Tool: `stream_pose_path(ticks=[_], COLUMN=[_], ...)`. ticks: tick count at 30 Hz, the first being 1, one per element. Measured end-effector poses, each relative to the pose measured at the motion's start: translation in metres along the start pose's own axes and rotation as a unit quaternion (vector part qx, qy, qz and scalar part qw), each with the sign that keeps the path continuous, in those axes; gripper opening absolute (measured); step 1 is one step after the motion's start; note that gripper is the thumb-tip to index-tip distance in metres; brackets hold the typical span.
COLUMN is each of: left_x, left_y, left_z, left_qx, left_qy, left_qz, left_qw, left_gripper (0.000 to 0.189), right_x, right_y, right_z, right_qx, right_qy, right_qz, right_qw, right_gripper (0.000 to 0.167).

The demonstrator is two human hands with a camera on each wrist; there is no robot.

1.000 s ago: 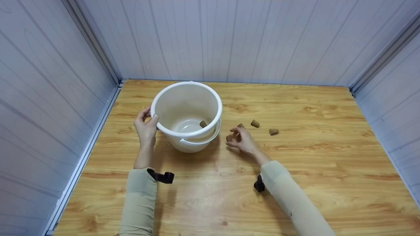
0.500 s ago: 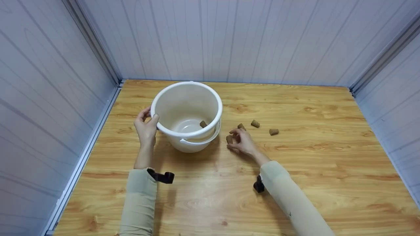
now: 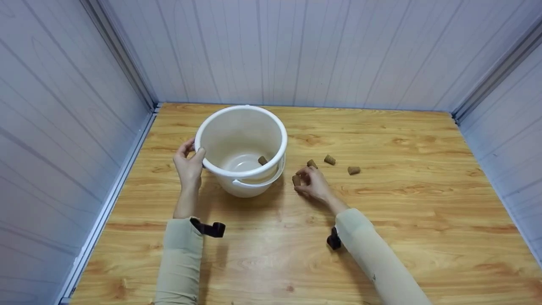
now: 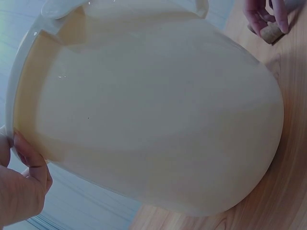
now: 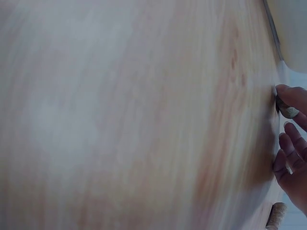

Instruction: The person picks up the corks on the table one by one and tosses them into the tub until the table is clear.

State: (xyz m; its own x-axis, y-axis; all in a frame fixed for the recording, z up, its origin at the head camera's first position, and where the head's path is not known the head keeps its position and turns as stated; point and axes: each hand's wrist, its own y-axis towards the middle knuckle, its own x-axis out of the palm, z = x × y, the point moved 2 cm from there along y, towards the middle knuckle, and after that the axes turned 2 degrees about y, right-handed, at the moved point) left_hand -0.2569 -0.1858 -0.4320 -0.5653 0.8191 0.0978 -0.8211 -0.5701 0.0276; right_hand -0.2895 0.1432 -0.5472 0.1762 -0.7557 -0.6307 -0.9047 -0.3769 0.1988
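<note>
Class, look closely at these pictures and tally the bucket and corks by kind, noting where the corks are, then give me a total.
White bucket: 1
Brown corks: 5 in sight (one inside the bucket, one pinched by the right hand, three lying on the table)
Total: 6

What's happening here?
A person's left hand grips a white bucket at its edge, while the right hand pinches a cork just right of it; whether that cork is off the table is hard to tell. One cork shows inside the bucket, on the floor near its right side. Three more corks lie on the table, beyond and to the right of the pinched one.
</note>
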Motion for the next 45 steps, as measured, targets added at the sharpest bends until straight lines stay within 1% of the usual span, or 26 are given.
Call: stream_pose_path(ticks=[8, 12, 17, 23, 28, 36, 39, 45], left_x=[0.001, 0.001, 0.0, 0.001, 0.001, 0.001, 0.001, 0.001], left_y=[0.0, 0.001, 0.001, 0.001, 0.001, 0.001, 0.001, 0.0], left_z=[-0.001, -0.002, -0.001, -0.001, 0.0, -0.001, -0.001, -0.001], left_qx=[0.003, 0.002, 0.0, 0.006, 0.012, 0.01, 0.009, 0.006], left_qy=[-0.001, -0.005, 0.002, 0.001, -0.007, -0.006, -0.007, -0.012], left_qz=[0.003, 0.003, 0.005, 0.007, 0.007, 0.001, 0.0, 0.002], left_qw=[1.0, 1.0, 1.0, 1.0, 0.9999, 0.9999, 0.9999, 0.9999], left_gripper=[0.038, 0.038, 0.039, 0.039, 0.039, 0.039, 0.039, 0.038], right_x=[-0.001, -0.002, -0.004, -0.006, -0.009, -0.017, -0.021, -0.028], right_y=[0.0, -0.001, 0.0, 0.0, 0.001, 0.002, 0.003, 0.004], right_z=[0.001, 0.001, -0.002, -0.004, -0.008, -0.018, -0.022, -0.034], right_qx=[0.012, 0.006, 0.0, -0.003, -0.016, -0.039, -0.047, -0.046], right_qy=[0.001, -0.001, 0.002, 0.013, 0.017, 0.021, 0.034, 0.064], right_qz=[-0.006, -0.006, -0.001, 0.011, 0.019, 0.037, 0.047, 0.069], right_qw=[0.9999, 1.0, 1.0, 0.9999, 0.9995, 0.9984, 0.9972, 0.9945], right_gripper=[0.036, 0.035, 0.036, 0.037, 0.037, 0.035, 0.035, 0.035])
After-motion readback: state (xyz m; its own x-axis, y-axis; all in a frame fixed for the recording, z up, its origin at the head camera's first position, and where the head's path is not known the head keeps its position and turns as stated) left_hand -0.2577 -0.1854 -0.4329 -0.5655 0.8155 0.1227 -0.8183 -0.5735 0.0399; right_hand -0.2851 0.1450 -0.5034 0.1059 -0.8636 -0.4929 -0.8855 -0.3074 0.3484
